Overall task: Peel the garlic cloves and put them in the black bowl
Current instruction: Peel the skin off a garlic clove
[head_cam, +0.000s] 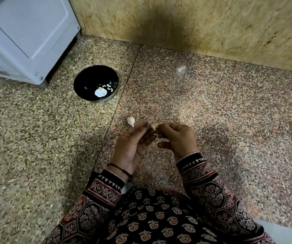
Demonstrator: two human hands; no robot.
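Pale garlic clove [153, 127] is pinched between our left hand [133, 147] and right hand [177, 138], fingers [142, 126] of both gripping it, the black bowl [89, 76] well apart at ten o'clock, so a slick clove might squirt onto the floor [212, 111].

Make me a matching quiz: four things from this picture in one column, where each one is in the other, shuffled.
1 black bowl
2 held clove
3 loose garlic
4 black thread

A wrist of the left hand
B between that hand and the right hand
C floor, just beyond the fingers
D floor, beside the white appliance

Pairs: 1-D, 2-B, 3-C, 4-A
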